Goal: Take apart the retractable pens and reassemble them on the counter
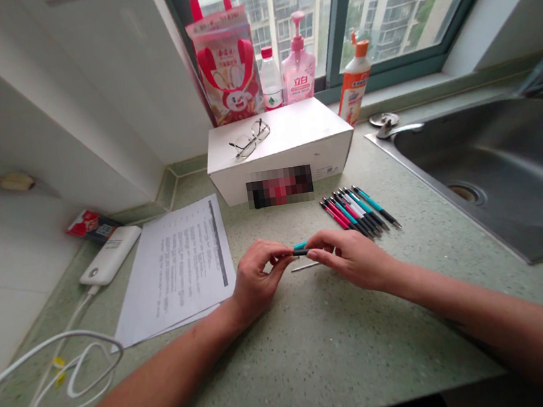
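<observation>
In front of the white box [304, 130], 1 dark pen part [300, 252] is pinched by left hand [257, 271] and right hand [352, 256].

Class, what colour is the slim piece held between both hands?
The slim piece is black, in the head view.

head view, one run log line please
left hand: pinches black pen part | right hand: pinches its other end | nearby: thin silver rod, click pens

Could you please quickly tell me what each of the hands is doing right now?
Left hand: closed, fingertips pinching one end of a black pen piece.
Right hand: closed, pinching the same piece's other end.
</observation>
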`<state>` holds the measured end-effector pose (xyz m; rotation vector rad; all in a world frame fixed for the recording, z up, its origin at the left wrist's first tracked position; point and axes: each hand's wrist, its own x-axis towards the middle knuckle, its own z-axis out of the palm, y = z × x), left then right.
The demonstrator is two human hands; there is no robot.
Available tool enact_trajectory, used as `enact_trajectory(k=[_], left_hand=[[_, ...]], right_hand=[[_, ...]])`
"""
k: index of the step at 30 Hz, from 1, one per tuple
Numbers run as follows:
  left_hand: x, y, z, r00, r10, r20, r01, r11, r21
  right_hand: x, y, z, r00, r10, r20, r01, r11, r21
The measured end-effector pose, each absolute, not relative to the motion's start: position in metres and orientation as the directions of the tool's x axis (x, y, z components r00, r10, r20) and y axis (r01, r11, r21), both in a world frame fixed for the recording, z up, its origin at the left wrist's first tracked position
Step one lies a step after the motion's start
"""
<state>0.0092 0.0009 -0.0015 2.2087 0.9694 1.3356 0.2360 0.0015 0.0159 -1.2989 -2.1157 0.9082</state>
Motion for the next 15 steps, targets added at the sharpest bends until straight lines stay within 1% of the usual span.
enact_trajectory(k=[2,6,11,15], left_hand=[[0.009,0.0008,-0.002,0.316,0.724,0.613,0.361,-0.689,0.629],[0.0088,0.0006,-0.0023,0.306,0.732,0.608,0.371,-0.68,0.632],[0.01,-0.0003,-0.0001,0.322,0.716,0.619,0.357,-0.698,0.621],[0.0104,-0.0013,0.0015,0.331,0.714,0.617,0.349,-0.7,0.623]], right_hand=[[0.2358,0.0011,0.0164,-0.44,0.896,0.056,0.579,0.331,-0.745],[0.2349,0.0002,0.0191,-0.418,0.9,0.124,0.539,0.356,-0.764],[0.2341,-0.0002,0.0217,-0.47,0.881,0.046,0.54,0.328,-0.775],[0.2336,-0.0014,0.0208,-0.45,0.886,0.108,0.521,0.359,-0.774]])
